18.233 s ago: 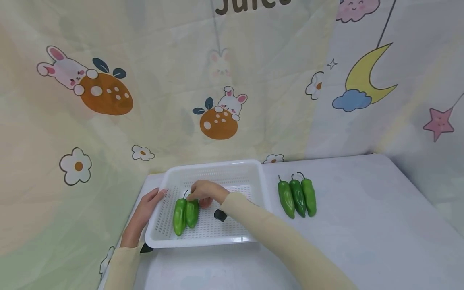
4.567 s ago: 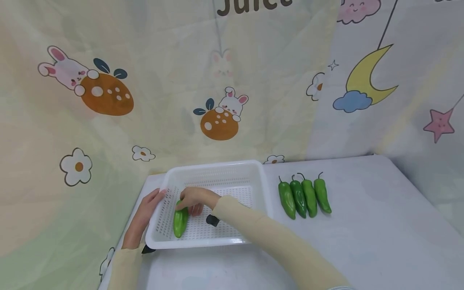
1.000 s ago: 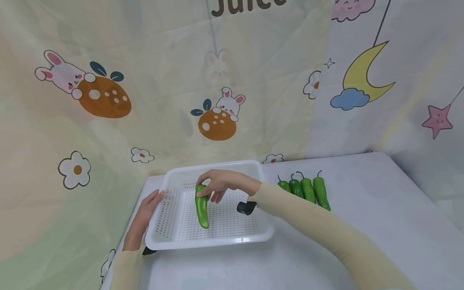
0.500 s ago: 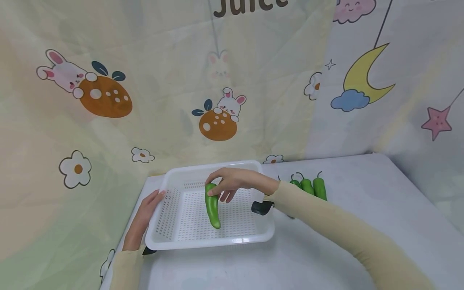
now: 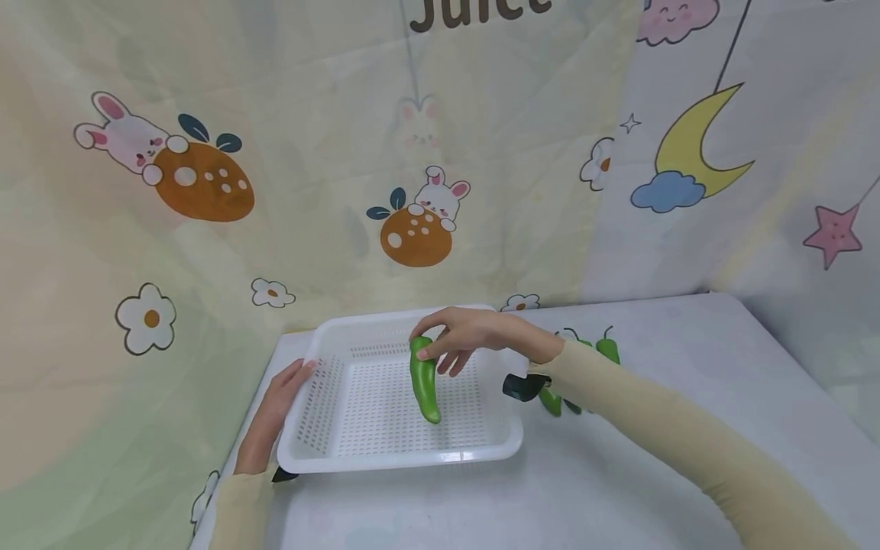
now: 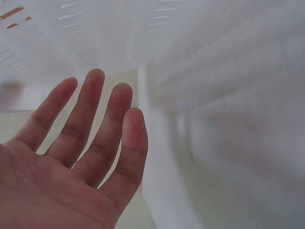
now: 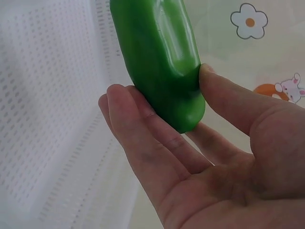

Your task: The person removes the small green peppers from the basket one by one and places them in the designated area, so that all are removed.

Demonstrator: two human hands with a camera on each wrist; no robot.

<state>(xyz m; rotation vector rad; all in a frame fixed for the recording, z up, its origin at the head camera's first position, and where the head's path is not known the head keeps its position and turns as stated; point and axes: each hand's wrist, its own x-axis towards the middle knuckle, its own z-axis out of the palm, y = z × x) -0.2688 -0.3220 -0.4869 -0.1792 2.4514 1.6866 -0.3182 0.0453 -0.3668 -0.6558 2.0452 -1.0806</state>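
My right hand (image 5: 474,332) pinches a green chili pepper (image 5: 424,382) by its upper end between thumb and fingers, and the pepper hangs above the basket floor. In the right wrist view the glossy pepper (image 7: 157,52) sits between the thumb and fingertips. The white perforated plastic basket (image 5: 402,464) holds nothing on its floor. At its left side my left hand (image 5: 278,401) rests against the rim; the left wrist view shows its fingers (image 6: 97,143) extended beside the basket's underside.
Several more green peppers (image 5: 608,350) lie on the white table (image 5: 708,382) right of the basket, partly hidden by my right sleeve (image 5: 639,405). A printed cloth wall (image 5: 330,244) stands close behind the table and along its left.
Peppers have passed from basket to the table row since the oldest frame. My right hand has lifted the basket's last pepper and carried it rightward. My left hand has stayed at the rim.
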